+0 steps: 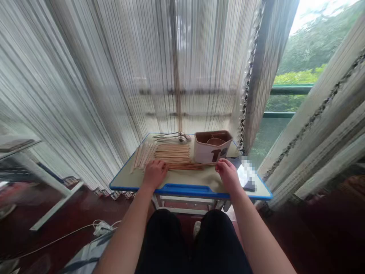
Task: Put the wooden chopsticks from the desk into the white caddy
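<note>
Wooden chopsticks (172, 152) lie side by side in a row on the small desk (176, 178). Closer to the front edge, a few more chopsticks (185, 166) stretch between my hands. My left hand (154, 173) rests palm down at their left end, its fingers out and touching them. With fingers curled in a pinch, my right hand (226, 172) holds the tip of a chopstick at the right end. Paler sticks (142, 155), seemingly in thin wrappers, fan out left of the row. Behind the right hand stands a white utensil caddy (203, 152) with brown compartments.
Metal spoons (182, 138) lie at the desk's back edge. A dark flat device with a bright, pixelated screen (245, 171) lies at the right. String curtains (171, 68) hang right behind the desk. A power strip (102, 228) and cable are at lower left.
</note>
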`<state>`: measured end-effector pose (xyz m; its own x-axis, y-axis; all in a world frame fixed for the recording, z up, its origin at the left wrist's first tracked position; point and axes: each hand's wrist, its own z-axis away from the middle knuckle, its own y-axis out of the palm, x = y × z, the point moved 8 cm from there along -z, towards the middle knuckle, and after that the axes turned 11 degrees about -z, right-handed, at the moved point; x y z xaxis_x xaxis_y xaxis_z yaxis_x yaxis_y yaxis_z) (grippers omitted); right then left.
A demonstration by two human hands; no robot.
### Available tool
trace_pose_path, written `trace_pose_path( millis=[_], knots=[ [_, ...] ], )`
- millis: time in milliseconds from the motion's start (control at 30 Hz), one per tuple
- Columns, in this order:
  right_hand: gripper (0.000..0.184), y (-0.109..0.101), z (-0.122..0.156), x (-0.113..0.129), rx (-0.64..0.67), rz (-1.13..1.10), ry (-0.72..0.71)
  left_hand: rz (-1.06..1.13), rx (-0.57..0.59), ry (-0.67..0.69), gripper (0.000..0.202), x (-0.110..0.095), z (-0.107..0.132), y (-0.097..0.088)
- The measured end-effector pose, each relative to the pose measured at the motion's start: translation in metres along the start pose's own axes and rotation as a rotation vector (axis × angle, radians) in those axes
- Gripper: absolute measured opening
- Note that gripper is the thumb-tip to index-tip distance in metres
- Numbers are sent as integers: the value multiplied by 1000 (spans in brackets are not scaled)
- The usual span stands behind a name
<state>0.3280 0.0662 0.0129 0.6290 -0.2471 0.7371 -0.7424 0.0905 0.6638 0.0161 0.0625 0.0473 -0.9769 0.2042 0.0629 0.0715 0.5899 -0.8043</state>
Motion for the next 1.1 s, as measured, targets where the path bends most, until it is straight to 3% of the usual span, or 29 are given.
trace_pose_path(
  millis=[167,333,500,700,867,1100],
  knots=[
    [15,29,-10,18,32,3,-61,116,32,138,20,-17,-2,-3],
    [18,52,-17,27,87,-10,-75,180,80,167,15,-17,-1,0],
    [24,59,-21,17,128,78,-86,200,113,156,13,-14,-3,4],
    [28,54,-22,10,180,264,-145,232,124,148,13,-14,-5,5],
    [30,52,-23,27,153,283,-195,227,140,136,14,-13,-4,7],
    [30,85,-22,58,255,392,-239,216,135,147,15,-15,-4,6]
  ],
)
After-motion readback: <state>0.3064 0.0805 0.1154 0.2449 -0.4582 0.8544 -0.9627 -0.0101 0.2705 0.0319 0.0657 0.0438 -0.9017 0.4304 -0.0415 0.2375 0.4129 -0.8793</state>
